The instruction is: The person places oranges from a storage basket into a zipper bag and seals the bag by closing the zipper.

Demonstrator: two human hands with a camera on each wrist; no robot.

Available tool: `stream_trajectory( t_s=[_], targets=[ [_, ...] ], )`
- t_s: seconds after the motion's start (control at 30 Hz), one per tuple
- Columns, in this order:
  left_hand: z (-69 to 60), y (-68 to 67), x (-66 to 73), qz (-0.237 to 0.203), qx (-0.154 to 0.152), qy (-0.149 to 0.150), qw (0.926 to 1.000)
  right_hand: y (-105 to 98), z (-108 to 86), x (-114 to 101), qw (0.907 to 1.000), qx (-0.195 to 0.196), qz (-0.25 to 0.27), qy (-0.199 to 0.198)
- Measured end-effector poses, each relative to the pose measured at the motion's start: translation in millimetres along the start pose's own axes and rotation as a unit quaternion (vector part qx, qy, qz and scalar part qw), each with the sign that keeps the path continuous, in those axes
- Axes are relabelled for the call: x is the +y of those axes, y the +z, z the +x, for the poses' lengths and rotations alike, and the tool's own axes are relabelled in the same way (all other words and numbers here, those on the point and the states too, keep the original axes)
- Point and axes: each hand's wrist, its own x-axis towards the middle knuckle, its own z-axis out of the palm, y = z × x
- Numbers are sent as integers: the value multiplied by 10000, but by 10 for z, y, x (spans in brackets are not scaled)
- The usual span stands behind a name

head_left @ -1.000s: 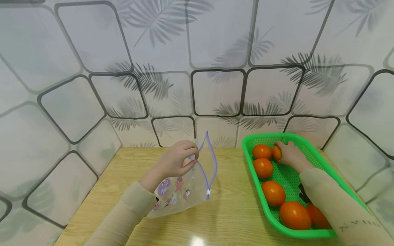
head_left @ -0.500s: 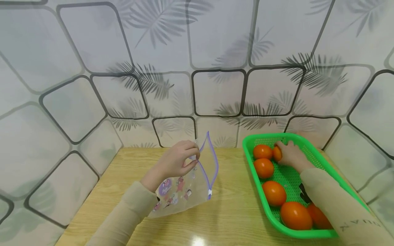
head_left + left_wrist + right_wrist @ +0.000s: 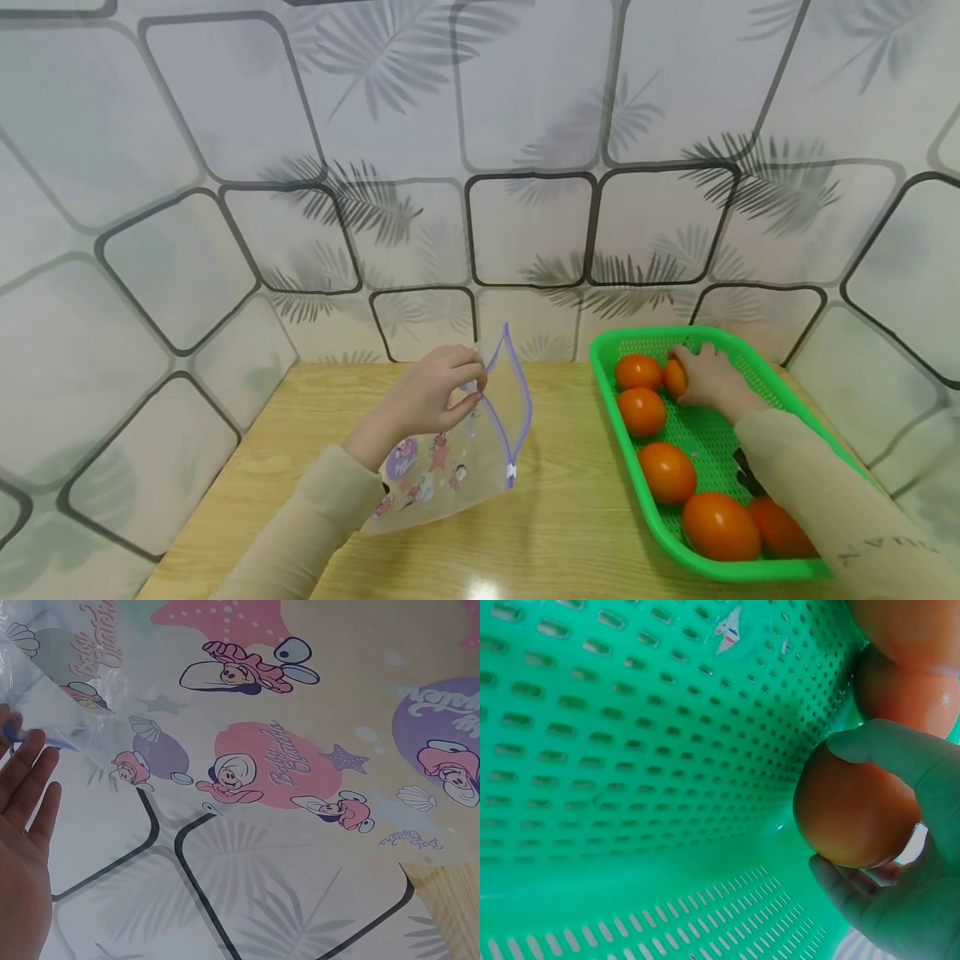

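one orange fruit [image 3: 676,378] sits in the right grip [image 3: 712,386], thumb and fingers curled round it, inside the one green basket [image 3: 701,437]! best hold it snugly, i'd say, and lift clear of its neighbours: two fruits [image 3: 641,412] left of that grip, three [image 3: 666,472] nearer the person, six visible. further left, the left grip [image 3: 423,392] pinches one gaping bag [image 3: 450,479] over the counter [image 3: 570,517].

Fruit [image 3: 666,472] lies in the basket [image 3: 750,570] on the table [image 3: 577,517], right of the bag [image 3: 472,487]
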Motion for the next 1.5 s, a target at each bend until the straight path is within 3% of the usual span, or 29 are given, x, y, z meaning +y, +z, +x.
stream_trajectory(
  t_s=[0.53, 1.5],
  targets=[
    [11, 8, -10, -22, 122, 59, 9999, -193, -33, -38, 9995, 30, -178, -248],
    [-11, 26, 1, 54, -2, 58, 10000, -360, -161, -427, 9951, 41, -458, -871]
  ],
)
